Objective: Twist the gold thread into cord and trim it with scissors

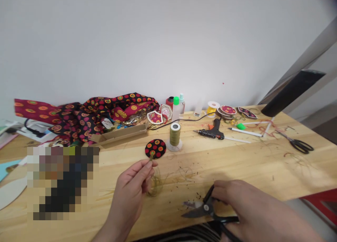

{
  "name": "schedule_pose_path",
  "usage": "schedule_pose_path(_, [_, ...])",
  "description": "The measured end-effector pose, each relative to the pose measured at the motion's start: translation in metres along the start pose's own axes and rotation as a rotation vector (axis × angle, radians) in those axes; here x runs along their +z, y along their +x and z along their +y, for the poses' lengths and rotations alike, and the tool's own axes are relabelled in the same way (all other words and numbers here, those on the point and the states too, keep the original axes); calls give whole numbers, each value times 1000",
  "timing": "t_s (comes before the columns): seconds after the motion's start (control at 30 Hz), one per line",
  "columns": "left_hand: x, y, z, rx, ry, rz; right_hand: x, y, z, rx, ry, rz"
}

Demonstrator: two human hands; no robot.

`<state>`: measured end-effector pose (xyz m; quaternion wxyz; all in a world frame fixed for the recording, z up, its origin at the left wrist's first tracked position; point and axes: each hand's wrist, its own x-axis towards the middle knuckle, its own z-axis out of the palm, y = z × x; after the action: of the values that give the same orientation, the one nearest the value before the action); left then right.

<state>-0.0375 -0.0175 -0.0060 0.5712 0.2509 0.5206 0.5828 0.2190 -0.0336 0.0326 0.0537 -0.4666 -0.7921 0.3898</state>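
Note:
Between the thumb and fingers of my left hand (137, 180) is a bundle of thin olive thread (156, 182), whose loose strands hang below the fingers. Just beyond the fingertips lies a round black fabric disc (156, 148) with red and orange flowers; whether the thread is fixed to it I cannot tell. My right hand (243, 203) grips black-handled scissors (201, 211) low over the front edge of the table, blades parted and pointing left. Behind the disc a spool of olive thread (175, 135) stands upright on the table.
Patterned fabric (97, 112) is heaped at the back left beside a cardboard box (121, 136). A glue gun (214, 130) lies right of the spool, near a white pen (244, 131). Another pair of scissors (301, 145) rests far right. Thread scraps (184, 172) litter the wooden table (263, 175).

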Motion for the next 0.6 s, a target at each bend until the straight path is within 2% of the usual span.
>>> schedule_pose_path(0.1, [-2,1,0,9,-23,1,-12,-11,31,86,-123,117])
schedule_pose_path(0.2, [-3,0,1,4,-28,-23,-24,-18,74,278,-327,252])
schedule_pose_path(0.27, [-3,0,1,8,-23,-41,-32,-21,99,424,-456,287])
schedule_pose_path(0.33, [-2,0,1,14,-16,-51,-38,-24,115,507,-513,306])
schedule_pose_path(0.4, [-1,0,2,18,-14,-49,-43,-25,119,575,-569,328])
schedule_pose_path(0.5, [1,1,1,14,-9,-44,-42,-18,103,627,-685,451])
schedule_pose_path(0.53, [1,1,1,11,-7,-44,-39,-12,93,582,-685,507])
schedule_pose_path(0.6, [2,0,0,4,-3,-46,-29,4,70,347,-544,562])
